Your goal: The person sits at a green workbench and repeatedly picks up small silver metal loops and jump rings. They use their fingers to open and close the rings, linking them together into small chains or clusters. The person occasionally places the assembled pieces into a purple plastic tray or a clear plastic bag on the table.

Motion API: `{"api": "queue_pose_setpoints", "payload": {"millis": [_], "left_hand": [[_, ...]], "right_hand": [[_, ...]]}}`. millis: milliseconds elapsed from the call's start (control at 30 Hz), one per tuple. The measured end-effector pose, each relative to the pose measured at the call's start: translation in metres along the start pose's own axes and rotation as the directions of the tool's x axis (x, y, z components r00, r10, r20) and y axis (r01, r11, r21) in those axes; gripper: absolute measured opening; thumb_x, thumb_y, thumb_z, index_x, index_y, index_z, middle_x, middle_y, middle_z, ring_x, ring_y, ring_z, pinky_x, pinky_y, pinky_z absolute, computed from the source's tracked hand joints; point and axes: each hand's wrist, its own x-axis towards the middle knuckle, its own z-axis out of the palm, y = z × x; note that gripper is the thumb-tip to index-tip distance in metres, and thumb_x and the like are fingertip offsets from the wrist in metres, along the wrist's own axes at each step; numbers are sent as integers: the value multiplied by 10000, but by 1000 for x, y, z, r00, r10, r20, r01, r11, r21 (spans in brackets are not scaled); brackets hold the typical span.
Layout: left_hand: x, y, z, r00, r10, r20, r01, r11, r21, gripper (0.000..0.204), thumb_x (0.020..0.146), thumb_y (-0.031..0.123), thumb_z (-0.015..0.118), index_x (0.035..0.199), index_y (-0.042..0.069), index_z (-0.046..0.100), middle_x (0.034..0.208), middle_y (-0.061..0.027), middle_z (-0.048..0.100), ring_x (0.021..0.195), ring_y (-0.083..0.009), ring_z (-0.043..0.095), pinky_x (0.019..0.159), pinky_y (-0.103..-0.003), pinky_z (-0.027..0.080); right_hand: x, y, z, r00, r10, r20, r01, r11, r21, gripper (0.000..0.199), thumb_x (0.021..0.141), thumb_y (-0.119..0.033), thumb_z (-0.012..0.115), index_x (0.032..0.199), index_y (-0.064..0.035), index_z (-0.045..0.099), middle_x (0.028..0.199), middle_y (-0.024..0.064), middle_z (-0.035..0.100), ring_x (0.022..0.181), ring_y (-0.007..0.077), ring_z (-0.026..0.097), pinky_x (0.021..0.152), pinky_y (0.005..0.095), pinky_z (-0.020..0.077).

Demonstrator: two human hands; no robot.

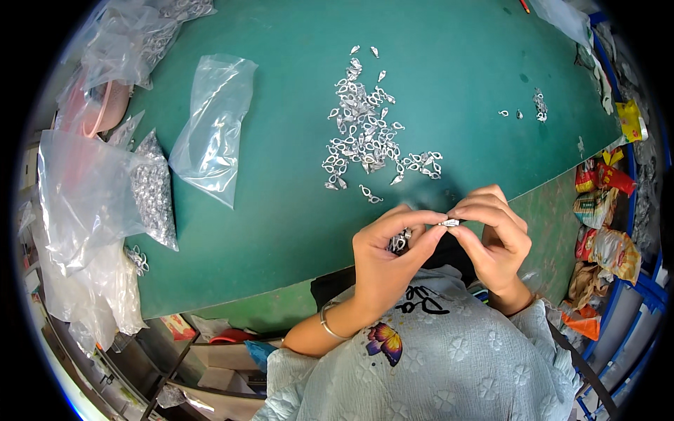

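Left hand [382,261]: raised at the near edge of the green surface [281,217]; thumb and forefinger pinch a metal piece [450,223]; more pieces [399,241] sit within the curled fingers.
Right hand [498,242]: faces the left, fingertips closed narrowly on the same piece.
Metal piece: small, silvery, tapered; between both hands.
Loose pile [368,130]: shiny looped and pointed parts, inward from the near edge.
Clear bag [217,126]: creased plastic, toward the left edge.

This looks like a workshop, with 1 green worktable [288,140], heaped metal pieces [365,125], a parts-filled bag [154,191] and blue racking [653,294].
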Motion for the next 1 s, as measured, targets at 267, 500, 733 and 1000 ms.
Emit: {"api": "queue_pose_setpoints", "payload": {"millis": [267, 500, 733, 1000], "left_hand": [[-2, 1, 0, 976, 215, -24, -212, 973, 96, 192, 713, -82, 648, 874, 22, 665, 594, 21, 434, 492, -26, 353, 455, -187, 285], [-2, -2, -1, 986, 164, -2, -164, 986, -1, 161, 724, -79, 639, 858, 10, 635, 605, 26, 444, 498, -24, 367, 461, -183, 295], [5, -6, -11, 900, -312, 306, 430, 754, -496, 26, 824, 20, 520, 835, 6, 500, 654, 19, 438, 528, -30, 354, 443, -177, 264], [13, -8, -12, 884, -223, 411, 462, 550, -696, 152, 780, 144, 430, 815, -3, 439, 693, -95, 434, 504, -93, 352, 399, -203, 233]], "right_hand": [[1, -4, -2, 999, 0, 36, -2, 999, 43, 165, 664, 41, 690, 813, 36, 618, 798, 120, 628, 719, 238, 565, 646, 314, 437], [2, -6, -1, 998, 37, 49, -40, 997, 64, 166, 664, 30, 694, 805, 27, 606, 764, 106, 614, 706, 229, 550, 650, 313, 426], [2, 2, -2, 966, 113, 234, -148, 980, 134, 125, 687, -18, 687, 746, 13, 581, 717, 94, 582, 699, 217, 538, 666, 307, 422], [26, 45, 3, 998, 62, -12, -61, 911, -407, 132, 697, 19, 631, 823, -17, 613, 827, 74, 590, 779, 214, 526, 686, 297, 417]]}}
